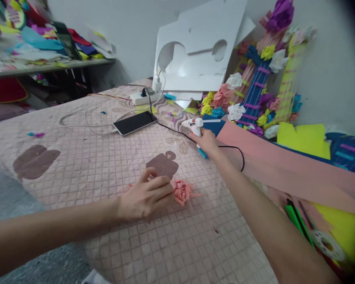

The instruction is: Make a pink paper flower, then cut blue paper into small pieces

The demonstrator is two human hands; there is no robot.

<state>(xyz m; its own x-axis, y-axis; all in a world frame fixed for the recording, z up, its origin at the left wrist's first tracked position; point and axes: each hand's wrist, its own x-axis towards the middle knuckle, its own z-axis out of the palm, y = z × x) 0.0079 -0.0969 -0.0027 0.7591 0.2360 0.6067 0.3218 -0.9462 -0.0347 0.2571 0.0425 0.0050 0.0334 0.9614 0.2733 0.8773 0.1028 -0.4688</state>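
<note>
My left hand rests low on the quilted pink surface, its fingers curled round the base of a small pink paper flower that sticks out to the right of the fingertips. My right hand reaches further out and is wrapped round the handle of a white glue gun with a blue base. The gun's nozzle points left. Its black cord runs back across the surface toward a white power strip.
A phone lies face up with a white cable beside it. Long pink paper strips, yellow and blue sheets and a decorated board with paper flowers fill the right side. White cut foam board leans on the wall. A cluttered shelf is at left.
</note>
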